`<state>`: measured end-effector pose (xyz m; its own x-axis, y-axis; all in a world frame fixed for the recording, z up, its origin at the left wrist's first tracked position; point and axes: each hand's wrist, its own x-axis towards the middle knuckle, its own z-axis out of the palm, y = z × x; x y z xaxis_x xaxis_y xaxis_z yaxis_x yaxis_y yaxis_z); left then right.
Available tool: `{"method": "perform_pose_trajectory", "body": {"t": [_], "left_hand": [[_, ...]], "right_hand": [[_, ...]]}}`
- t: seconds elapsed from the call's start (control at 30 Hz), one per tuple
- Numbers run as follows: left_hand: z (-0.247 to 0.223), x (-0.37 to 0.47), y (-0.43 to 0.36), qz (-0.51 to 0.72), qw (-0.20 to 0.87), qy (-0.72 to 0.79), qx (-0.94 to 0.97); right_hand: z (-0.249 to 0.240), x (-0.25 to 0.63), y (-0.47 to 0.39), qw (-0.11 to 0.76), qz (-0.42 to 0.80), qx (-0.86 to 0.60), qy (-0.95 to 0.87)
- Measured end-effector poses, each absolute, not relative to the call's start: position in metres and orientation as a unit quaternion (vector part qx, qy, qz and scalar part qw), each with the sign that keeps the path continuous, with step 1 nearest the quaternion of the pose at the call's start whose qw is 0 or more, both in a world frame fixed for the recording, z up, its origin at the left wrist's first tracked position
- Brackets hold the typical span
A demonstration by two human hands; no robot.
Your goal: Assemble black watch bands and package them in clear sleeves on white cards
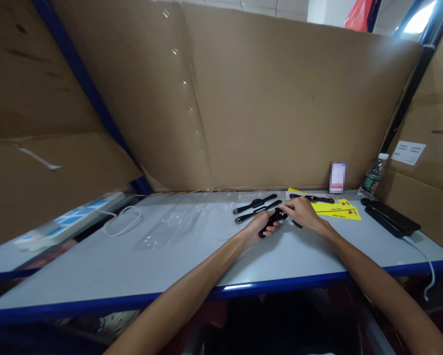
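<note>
One held black band (279, 215): between the two hands, raised above the counter (192, 268), right of centre.
Left hand (256, 229): closed around the near-left part of that band, fingers wrapped over it.
Right hand (302, 212): fingers bent against the band's far-right part; whether they pinch or only touch it, I cannot tell.
Two spare bands (258, 202): black, lying side by side on the counter, just beyond and left of the left hand.
Yellow cards (340, 211): overlapping, just right of the right hand.
Far-right band (312, 198): black, lying over the yellow cards.
Clear plastic (169, 227): spread flat, left of the spare bands.
Black case (390, 218): near the right end, a white cord (424, 259) beside it hanging over the near edge.
Bottle (373, 176): upright in the far right corner.
Power strip (73, 217): white, along the left side.
</note>
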<state>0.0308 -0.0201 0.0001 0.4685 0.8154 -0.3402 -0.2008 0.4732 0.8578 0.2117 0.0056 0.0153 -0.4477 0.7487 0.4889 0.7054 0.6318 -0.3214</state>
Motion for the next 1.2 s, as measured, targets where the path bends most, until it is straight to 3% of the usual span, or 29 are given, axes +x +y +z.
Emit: {"method": "perform_pose_trajectory", "body": {"t": [0.2,0.4,0.57,0.77,0.93,1.1,1.2], "left_hand": [[0.0027,0.0301,-0.0219,0.339,0.76,0.381,0.404],[0.0012,0.0305,-0.0208,0.339,0.759,0.398,0.389],[-0.0016,0.029,-0.0192,0.343,0.762,0.369,0.408],[-0.0045,0.0287,-0.0173,0.343,0.767,0.379,0.389],[-0.0004,0.0307,-0.0196,0.337,0.76,0.379,0.405],[0.0039,0.0317,-0.0226,0.337,0.758,0.401,0.388],[0.0032,0.0307,-0.0225,0.337,0.759,0.382,0.406]], "right_hand": [[0.0137,0.2113,0.0062,0.304,0.119,-0.386,-0.863],[0.0136,0.2117,0.005,0.304,0.031,-0.422,-0.854],[0.0151,0.211,0.0045,0.302,0.122,-0.385,-0.864],[0.0151,0.2106,0.0042,0.307,0.037,-0.429,-0.849],[0.0149,0.2099,0.0039,0.299,0.113,-0.393,-0.862],[0.0145,0.2115,0.0049,0.297,0.037,-0.434,-0.849],[0.0134,0.2124,0.0062,0.301,0.085,-0.412,-0.856]]}}
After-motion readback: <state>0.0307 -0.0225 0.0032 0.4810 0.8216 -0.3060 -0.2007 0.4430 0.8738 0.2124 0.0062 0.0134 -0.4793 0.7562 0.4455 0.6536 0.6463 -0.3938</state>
